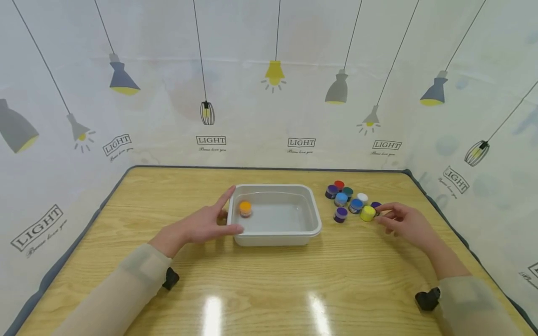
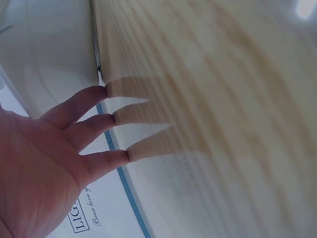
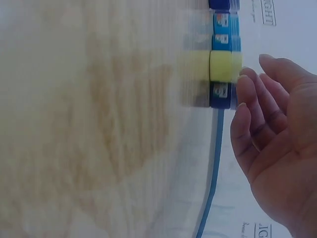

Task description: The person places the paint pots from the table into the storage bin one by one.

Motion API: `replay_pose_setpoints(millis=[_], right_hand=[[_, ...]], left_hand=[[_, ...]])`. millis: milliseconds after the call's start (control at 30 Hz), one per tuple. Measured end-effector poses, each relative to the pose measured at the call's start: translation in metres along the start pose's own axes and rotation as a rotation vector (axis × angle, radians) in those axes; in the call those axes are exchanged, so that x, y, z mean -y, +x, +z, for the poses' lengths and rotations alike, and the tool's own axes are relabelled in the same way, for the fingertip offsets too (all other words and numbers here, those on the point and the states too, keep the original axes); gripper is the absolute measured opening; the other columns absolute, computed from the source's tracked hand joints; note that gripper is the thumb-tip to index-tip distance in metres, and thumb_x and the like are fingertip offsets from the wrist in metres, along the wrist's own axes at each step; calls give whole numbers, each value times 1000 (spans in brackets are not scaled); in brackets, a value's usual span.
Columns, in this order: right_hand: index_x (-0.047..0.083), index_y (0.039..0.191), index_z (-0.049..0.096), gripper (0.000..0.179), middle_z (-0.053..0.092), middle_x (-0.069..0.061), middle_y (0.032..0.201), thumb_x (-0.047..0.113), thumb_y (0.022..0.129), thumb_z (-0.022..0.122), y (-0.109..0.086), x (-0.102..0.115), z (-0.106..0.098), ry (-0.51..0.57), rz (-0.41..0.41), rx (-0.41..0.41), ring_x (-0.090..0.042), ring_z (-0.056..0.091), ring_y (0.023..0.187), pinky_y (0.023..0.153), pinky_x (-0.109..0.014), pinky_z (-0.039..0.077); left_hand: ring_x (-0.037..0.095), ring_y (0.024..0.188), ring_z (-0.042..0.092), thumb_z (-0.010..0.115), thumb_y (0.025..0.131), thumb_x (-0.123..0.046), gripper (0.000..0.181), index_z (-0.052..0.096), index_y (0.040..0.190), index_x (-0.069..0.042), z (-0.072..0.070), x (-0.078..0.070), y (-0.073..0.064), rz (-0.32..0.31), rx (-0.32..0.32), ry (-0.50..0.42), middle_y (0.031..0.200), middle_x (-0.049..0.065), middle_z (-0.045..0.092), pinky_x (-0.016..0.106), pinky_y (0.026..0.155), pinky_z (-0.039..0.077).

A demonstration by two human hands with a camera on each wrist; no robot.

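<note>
My left hand (image 1: pixel 206 224) rests against the left side of a white plastic tub (image 1: pixel 269 240), thumb at the front rim and forefinger at the back corner. In the left wrist view its other fingers (image 2: pixel 91 124) are spread, tips down on the table. One small orange-lidded paint pot (image 1: pixel 245 209) stands inside the tub, near its left wall. My right hand (image 1: pixel 405 224) is beside a yellow paint pot (image 1: pixel 367 213), fingertips right at its side. The right wrist view shows the fingers (image 3: pixel 247 89) slightly bent, with nothing between them and the thumb.
Right of the tub several small pots stand close together, among them a red one (image 1: pixel 339 185), a white one (image 1: pixel 362 199) and a blue one (image 1: pixel 356 206). A purple pot (image 1: pixel 341 215) sits nearer the tub. Printed cloth walls (image 1: pixel 252 154) border the wooden table (image 1: pixel 269 284).
</note>
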State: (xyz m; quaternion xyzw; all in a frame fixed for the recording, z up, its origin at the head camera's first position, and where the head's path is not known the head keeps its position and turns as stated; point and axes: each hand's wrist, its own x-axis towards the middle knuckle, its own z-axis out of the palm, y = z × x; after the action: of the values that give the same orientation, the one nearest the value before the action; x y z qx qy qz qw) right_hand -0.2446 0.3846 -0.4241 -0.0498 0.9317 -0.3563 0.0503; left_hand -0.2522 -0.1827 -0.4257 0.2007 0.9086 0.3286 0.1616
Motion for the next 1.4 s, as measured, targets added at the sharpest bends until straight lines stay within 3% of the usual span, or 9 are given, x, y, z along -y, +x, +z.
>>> replay_pose_setpoints(millis=[233,567,733,933,1167,1400], right_hand=[[7,152,60,51,76,-18,118,37,111,68,12,-13,-3,-12,-2,30,-19,70,82,68,-32,60],[13,156,60,53,71,-9,103,36,110,70,25,-6,2,-106,1,63,-20,62,76,64,-31,52],[10,153,62,49,70,-7,99,32,110,69,25,-6,4,-105,-1,72,-20,60,74,62,-30,50],[8,142,63,50,71,-6,98,40,106,75,25,-2,3,-96,26,90,-21,62,79,66,-30,53],[5,146,63,51,71,-10,104,32,105,76,23,0,4,-78,-3,136,-21,63,80,67,-30,56],[3,143,62,52,69,-9,103,34,104,78,21,-2,6,-61,8,143,-21,62,80,67,-30,56]], left_hand=[[43,148,57,70,95,-76,122,-13,176,-38,0,-1,0,-7,5,-7,163,22,57,67,123,42],[45,149,56,69,95,-76,120,-15,175,-43,0,-1,-1,-3,7,-9,163,22,56,67,125,40],[41,148,58,70,94,-77,121,-14,174,-45,0,-1,0,-11,1,-2,163,20,58,65,124,42],[43,150,56,70,94,-78,122,-13,175,-41,0,-1,0,-17,1,-6,164,20,57,66,125,40],[42,149,57,70,94,-78,123,-12,176,-39,-1,-1,0,-20,6,-5,163,19,58,66,125,41],[42,149,56,70,93,-79,123,-12,176,-41,-1,-1,0,-20,5,6,163,19,58,65,125,41]])
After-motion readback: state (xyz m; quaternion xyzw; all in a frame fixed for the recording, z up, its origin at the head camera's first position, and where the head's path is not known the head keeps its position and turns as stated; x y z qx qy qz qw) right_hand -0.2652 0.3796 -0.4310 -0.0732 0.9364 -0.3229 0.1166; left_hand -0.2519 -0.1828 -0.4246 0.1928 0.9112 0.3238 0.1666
